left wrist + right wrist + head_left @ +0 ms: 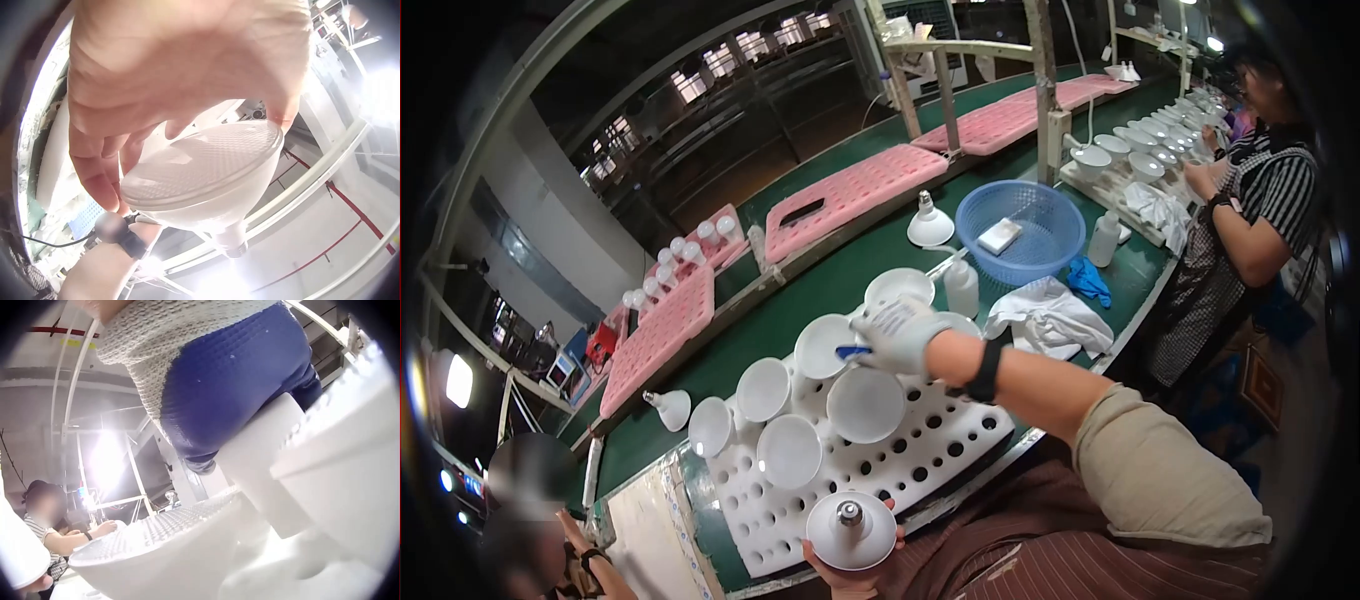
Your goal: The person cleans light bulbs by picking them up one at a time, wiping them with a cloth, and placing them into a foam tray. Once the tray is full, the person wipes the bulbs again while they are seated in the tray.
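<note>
Bare fingers of my left hand [840, 578] hold a white cone-shaped lamp [852, 545] by its rim, screw base up in the head view. In the left wrist view, the left hand [187, 69] spans the ribbed face of this lamp [206, 165]. My gloved right hand [900, 338] is over the far part of a white perforated tray [785, 520], among lamps standing face up. The right wrist view shows the glove [231, 381], its palm side blue, curled round a white block-like object [269, 469], between two lamps [156, 556]. Its far end is partly hidden.
Beyond the tray are a squeeze bottle [962, 290], a blue basket [1022, 235], a white cloth [1050, 318] and a loose lamp [930, 222]. Another lamp [670, 410] lies left. Pink perforated trays [850, 200] line the back. A person [1250, 200] works at right.
</note>
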A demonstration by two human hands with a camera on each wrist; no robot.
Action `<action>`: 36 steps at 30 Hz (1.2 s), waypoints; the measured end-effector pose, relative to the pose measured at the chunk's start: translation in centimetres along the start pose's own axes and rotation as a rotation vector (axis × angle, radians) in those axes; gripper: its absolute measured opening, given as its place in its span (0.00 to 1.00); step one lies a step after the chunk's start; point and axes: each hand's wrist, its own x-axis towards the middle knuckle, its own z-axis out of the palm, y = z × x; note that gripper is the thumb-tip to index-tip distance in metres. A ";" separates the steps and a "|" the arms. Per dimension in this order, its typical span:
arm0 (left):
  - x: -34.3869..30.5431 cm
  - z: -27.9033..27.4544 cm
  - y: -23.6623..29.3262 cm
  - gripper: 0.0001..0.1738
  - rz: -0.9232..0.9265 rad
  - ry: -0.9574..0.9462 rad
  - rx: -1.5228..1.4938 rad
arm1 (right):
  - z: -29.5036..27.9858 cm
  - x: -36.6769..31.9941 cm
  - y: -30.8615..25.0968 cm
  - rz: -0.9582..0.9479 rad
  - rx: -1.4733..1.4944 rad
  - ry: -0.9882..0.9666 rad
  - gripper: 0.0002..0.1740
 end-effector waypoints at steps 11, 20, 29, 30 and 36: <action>-0.5 1.2 0.4 0.56 0.108 -0.089 0.111 | 7.0 -17.0 20.2 0.365 -0.039 0.276 0.25; 3.5 2.9 -1.4 0.58 -0.057 -0.061 0.298 | 6.3 -21.0 16.0 0.406 0.433 0.260 0.16; 5.0 5.9 -3.4 0.58 -0.062 -0.141 0.581 | 6.5 -18.6 1.2 -0.357 0.412 0.147 0.32; 4.6 6.2 -3.0 0.58 -0.057 -0.145 0.588 | 9.0 -17.9 2.3 -0.272 0.532 0.027 0.31; 0.9 9.5 -0.5 0.60 0.081 -0.207 1.076 | 13.1 -16.4 4.4 -0.121 1.435 -0.350 0.20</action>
